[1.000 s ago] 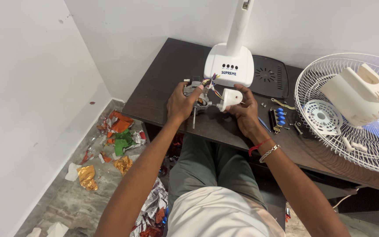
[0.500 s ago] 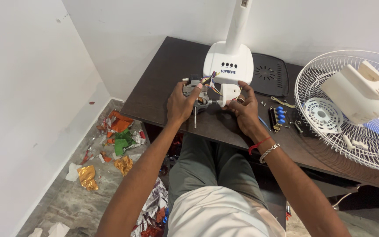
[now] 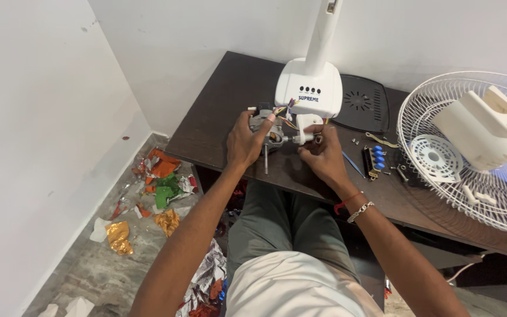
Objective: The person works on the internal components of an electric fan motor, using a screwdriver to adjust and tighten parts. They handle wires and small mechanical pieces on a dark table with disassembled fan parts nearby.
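Observation:
On a dark brown table (image 3: 224,111), my left hand (image 3: 243,141) grips a grey metal fan motor (image 3: 265,123) with coloured wires running from it to the white fan base (image 3: 309,88). My right hand (image 3: 322,155) pinches a small white plastic part (image 3: 306,126) on the motor's shaft side, close to the left hand. A thin metal shaft (image 3: 266,159) sticks out below the motor toward me. The white pole (image 3: 324,29) of the fan stand rises behind both hands.
A white wire fan guard (image 3: 441,170) lies at the right with a white motor housing (image 3: 488,126) and blue blades on it. A black vented cover (image 3: 362,103), a switch strip with blue buttons (image 3: 375,158) and loose screws lie between. Crumpled foil wrappers (image 3: 159,182) litter the floor at left.
My right hand has drawn slightly toward me and turned the white part beside the motor. The left hand keeps its hold on the motor.

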